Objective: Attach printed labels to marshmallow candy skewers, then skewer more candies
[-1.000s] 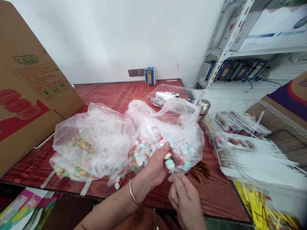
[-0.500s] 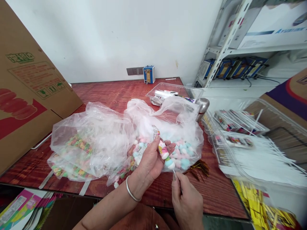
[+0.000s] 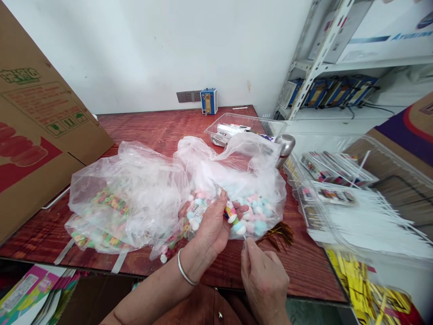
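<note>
My left hand (image 3: 216, 225), with a white bangle at the wrist, is closed on a skewer of colourful soft candies (image 3: 239, 227) in a printed clear wrapper. The thumb lies over the wrapper, whose upper end rises beyond it. Just below the lowest candy, my right hand (image 3: 265, 273) pinches the thin white stick (image 3: 245, 237); its other fingers are curled. Behind both hands lies an open clear plastic bag of pink, blue and white marshmallows (image 3: 259, 212). Left of it, another clear bag (image 3: 135, 180) holds green, orange and red ring-shaped candies (image 3: 110, 201).
A cardboard box (image 3: 43, 99) stands at the left. Behind the bags are a clear tray (image 3: 248, 121) and a metal flask (image 3: 285, 146). Gold twist ties (image 3: 280, 234) lie right of the marshmallow bag. At the right, a clear bin (image 3: 311, 216) holds many white sticks (image 3: 365, 221).
The wrapped skewer has turned a little in my left hand, so less pink shows. My right hand stays on the stick. The whole view has shifted slightly.
</note>
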`<state>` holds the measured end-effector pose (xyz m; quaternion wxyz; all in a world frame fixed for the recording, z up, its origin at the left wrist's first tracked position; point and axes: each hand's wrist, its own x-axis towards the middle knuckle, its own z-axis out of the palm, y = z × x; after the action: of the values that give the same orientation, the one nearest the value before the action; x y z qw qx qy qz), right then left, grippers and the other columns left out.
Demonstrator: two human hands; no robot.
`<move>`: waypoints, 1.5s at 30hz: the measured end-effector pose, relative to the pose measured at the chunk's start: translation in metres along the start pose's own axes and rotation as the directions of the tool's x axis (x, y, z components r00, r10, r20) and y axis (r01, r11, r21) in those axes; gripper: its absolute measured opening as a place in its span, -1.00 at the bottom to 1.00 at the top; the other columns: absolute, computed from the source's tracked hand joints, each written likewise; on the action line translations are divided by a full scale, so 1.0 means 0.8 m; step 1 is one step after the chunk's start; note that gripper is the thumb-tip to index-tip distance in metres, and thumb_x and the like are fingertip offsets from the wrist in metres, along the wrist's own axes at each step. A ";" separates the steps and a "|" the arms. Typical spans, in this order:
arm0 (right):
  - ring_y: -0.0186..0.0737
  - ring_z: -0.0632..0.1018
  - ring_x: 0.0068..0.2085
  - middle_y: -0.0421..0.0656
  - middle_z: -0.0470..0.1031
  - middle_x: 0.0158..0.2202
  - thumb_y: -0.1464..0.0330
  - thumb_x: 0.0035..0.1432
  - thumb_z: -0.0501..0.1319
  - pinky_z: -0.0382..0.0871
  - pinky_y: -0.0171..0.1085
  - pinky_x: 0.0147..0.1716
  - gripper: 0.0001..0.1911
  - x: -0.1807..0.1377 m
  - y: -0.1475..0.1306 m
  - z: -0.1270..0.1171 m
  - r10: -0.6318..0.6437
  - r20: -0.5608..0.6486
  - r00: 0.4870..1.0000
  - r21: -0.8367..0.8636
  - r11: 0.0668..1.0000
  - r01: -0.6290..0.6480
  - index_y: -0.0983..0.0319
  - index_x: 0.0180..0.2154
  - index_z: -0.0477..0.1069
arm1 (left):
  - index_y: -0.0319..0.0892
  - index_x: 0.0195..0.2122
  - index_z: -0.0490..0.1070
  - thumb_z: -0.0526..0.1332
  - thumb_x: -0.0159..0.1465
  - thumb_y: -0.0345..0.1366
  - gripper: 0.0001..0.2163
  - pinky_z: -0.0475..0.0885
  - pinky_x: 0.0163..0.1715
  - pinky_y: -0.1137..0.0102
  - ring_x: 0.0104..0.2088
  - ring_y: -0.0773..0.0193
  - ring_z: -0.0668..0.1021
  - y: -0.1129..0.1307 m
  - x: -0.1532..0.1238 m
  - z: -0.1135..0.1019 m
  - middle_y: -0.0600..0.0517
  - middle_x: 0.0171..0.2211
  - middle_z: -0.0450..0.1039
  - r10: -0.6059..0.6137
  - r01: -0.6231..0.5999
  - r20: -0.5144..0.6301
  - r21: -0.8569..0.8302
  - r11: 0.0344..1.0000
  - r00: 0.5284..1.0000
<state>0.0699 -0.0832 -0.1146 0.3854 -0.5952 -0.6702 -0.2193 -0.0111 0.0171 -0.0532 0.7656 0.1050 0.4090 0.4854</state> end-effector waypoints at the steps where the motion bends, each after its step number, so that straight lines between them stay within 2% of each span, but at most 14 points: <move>1: -0.32 0.37 -0.62 -0.25 0.40 -0.63 0.49 0.35 0.14 0.21 -0.25 -0.46 -0.87 0.000 -0.001 0.001 0.031 0.008 0.999 0.016 0.999 -0.031 0.40 -0.13 0.43 | -0.26 -0.36 0.40 0.25 0.31 -0.16 -0.76 0.53 -0.39 0.41 -0.41 0.22 0.62 -0.003 -0.002 -0.001 -0.03 -0.47 0.50 0.008 -0.009 0.018 0.010 1.000 1.000; 6: -0.27 0.55 -0.48 -0.15 0.56 -0.45 0.38 0.42 0.01 0.29 -0.33 -0.46 -0.75 0.000 -0.009 0.002 0.294 0.156 0.943 0.257 0.910 -0.326 0.27 -0.23 0.43 | -0.28 -0.38 0.43 0.26 0.28 -0.04 -0.66 0.44 -0.48 0.46 -0.50 0.31 0.54 -0.029 -0.013 -0.010 -0.07 -0.46 0.53 -0.014 0.011 0.142 0.025 1.000 0.990; 9: -0.32 0.56 -0.47 -0.21 0.55 -0.44 0.35 0.41 0.02 0.31 -0.40 -0.47 -0.76 0.002 -0.009 -0.003 0.379 0.253 0.890 0.363 0.816 -0.450 0.23 -0.25 0.42 | -0.27 -0.30 0.44 0.27 0.27 -0.03 -0.67 0.49 -0.34 0.42 -0.35 0.24 0.60 -0.021 -0.007 -0.013 -0.13 -0.31 0.57 -0.023 0.027 0.185 -0.015 1.000 0.983; 11: -0.34 0.55 -0.49 -0.25 0.52 -0.47 0.33 0.40 0.02 0.32 -0.43 -0.47 -0.76 0.002 -0.007 -0.007 0.397 0.294 0.869 0.402 0.774 -0.489 0.22 -0.26 0.42 | -0.25 -0.20 0.44 0.29 0.26 -0.06 -0.69 0.51 -0.25 0.37 -0.25 0.20 0.62 -0.007 0.004 -0.012 -0.13 -0.21 0.57 -0.001 0.014 0.189 -0.069 0.998 0.982; 14: -0.35 0.54 -0.51 -0.27 0.49 -0.50 0.31 0.40 0.02 0.31 -0.44 -0.49 -0.75 0.001 -0.007 -0.007 0.405 0.340 0.849 0.420 0.743 -0.522 0.21 -0.28 0.42 | -0.23 -0.15 0.41 0.32 0.26 -0.16 -0.73 0.50 -0.31 0.41 -0.38 0.31 0.59 0.004 0.015 -0.009 0.01 -0.34 0.52 -0.002 0.027 0.203 -0.123 0.992 0.979; 17: -0.30 0.55 -0.49 -0.23 0.53 -0.47 0.30 0.39 0.01 0.30 -0.40 -0.49 -0.74 0.000 -0.009 -0.002 0.417 0.350 0.839 0.385 0.752 -0.535 0.21 -0.27 0.42 | -0.22 -0.24 0.39 0.32 0.26 -0.16 -0.77 0.43 -0.43 0.50 -0.56 0.44 0.45 -0.011 0.011 -0.006 0.14 -0.52 0.36 -0.012 0.056 0.278 -0.152 0.987 0.961; 21: -0.22 0.58 -0.42 -0.13 0.58 -0.38 0.27 0.38 0.02 0.31 -0.36 -0.45 -0.73 0.003 -0.006 0.002 0.467 0.338 0.817 0.347 0.745 -0.570 0.23 -0.25 0.42 | -0.22 -0.31 0.37 0.28 0.26 -0.02 -0.68 0.44 -0.42 0.47 -0.53 0.40 0.47 -0.042 -0.003 -0.009 0.10 -0.51 0.38 -0.072 0.119 0.278 -0.155 0.981 0.958; 28: -0.35 0.28 -0.62 -0.33 0.24 -0.64 0.18 0.41 -0.05 0.15 -0.39 -0.61 -0.61 0.002 -0.002 0.001 0.475 0.588 0.655 0.468 0.461 -0.754 0.19 -0.40 0.32 | -0.27 -0.15 0.44 0.29 0.28 -0.17 -0.74 0.52 -0.26 0.37 -0.42 0.32 0.56 -0.013 0.014 -0.013 0.00 -0.38 0.49 0.010 0.016 0.206 -0.123 0.992 0.979; 31: -0.33 0.41 -0.56 -0.28 0.41 -0.55 0.24 0.42 -0.02 0.23 -0.39 -0.56 -0.68 -0.001 -0.002 0.003 0.438 0.520 0.733 0.457 0.582 -0.672 0.21 -0.29 0.40 | -0.25 -0.28 0.43 0.32 0.26 -0.23 -0.82 0.54 -0.20 0.32 -0.46 0.34 0.55 -0.002 0.021 -0.012 0.04 -0.45 0.46 -0.002 0.035 0.198 -0.162 0.986 0.980; 34: -0.26 0.53 -0.48 -0.17 0.57 -0.41 0.34 0.41 0.01 0.31 -0.35 -0.46 -0.75 -0.004 0.000 0.006 0.301 0.279 0.912 0.354 0.851 -0.389 0.26 -0.15 0.44 | -0.24 -0.34 0.40 0.29 0.29 -0.18 -0.79 0.56 -0.20 0.27 -0.47 0.34 0.54 0.000 0.022 -0.009 0.03 -0.46 0.46 -0.096 0.119 0.111 -0.230 0.966 0.989; 36: -0.23 0.52 -0.52 -0.14 0.57 -0.46 0.39 0.39 0.05 0.29 -0.29 -0.45 -0.78 -0.006 0.000 0.009 0.169 0.139 0.976 0.214 0.957 -0.197 0.32 -0.12 0.45 | -0.25 -0.36 0.38 0.26 0.31 -0.16 -0.76 0.57 -0.22 0.26 -0.47 0.33 0.55 0.000 0.021 -0.005 0.02 -0.46 0.45 -0.132 0.142 0.057 -0.261 0.955 0.990; 41: -0.25 0.45 -0.60 -0.15 0.54 -0.54 0.46 0.36 0.10 0.26 -0.25 -0.47 -0.82 -0.004 -0.006 0.013 0.074 0.047 0.996 0.087 0.993 -0.078 0.37 -0.10 0.44 | -0.24 -0.37 0.37 0.26 0.30 -0.15 -0.75 0.57 -0.27 0.32 -0.48 0.34 0.53 -0.015 0.012 0.002 0.03 -0.47 0.44 -0.065 0.055 -0.042 -0.201 0.978 0.997; 43: -0.25 0.48 -0.57 -0.14 0.56 -0.51 0.42 0.39 0.05 0.25 -0.28 -0.50 -0.79 -0.002 -0.007 0.012 0.200 0.115 0.973 0.185 0.958 -0.219 0.32 -0.14 0.45 | -0.23 -0.37 0.36 0.32 0.26 -0.18 -0.77 0.55 -0.29 0.38 -0.50 0.38 0.51 -0.023 0.007 0.000 0.07 -0.48 0.42 -0.026 0.024 -0.011 -0.143 0.989 1.000; 45: -0.27 0.49 -0.54 -0.16 0.55 -0.48 0.35 0.42 0.00 0.25 -0.33 -0.52 -0.73 0.000 -0.006 0.009 0.376 0.274 0.885 0.341 0.822 -0.455 0.26 -0.24 0.44 | -0.22 -0.35 0.36 0.38 0.19 -0.17 -0.74 0.53 -0.34 0.42 -0.49 0.38 0.52 -0.025 0.003 -0.004 0.08 -0.46 0.43 -0.053 0.059 0.066 -0.092 0.994 0.996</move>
<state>0.0634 -0.0786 -0.1182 0.4689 -0.6554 -0.5880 0.0697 0.0005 0.0081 -0.0678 0.7957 0.0730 0.3639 0.4787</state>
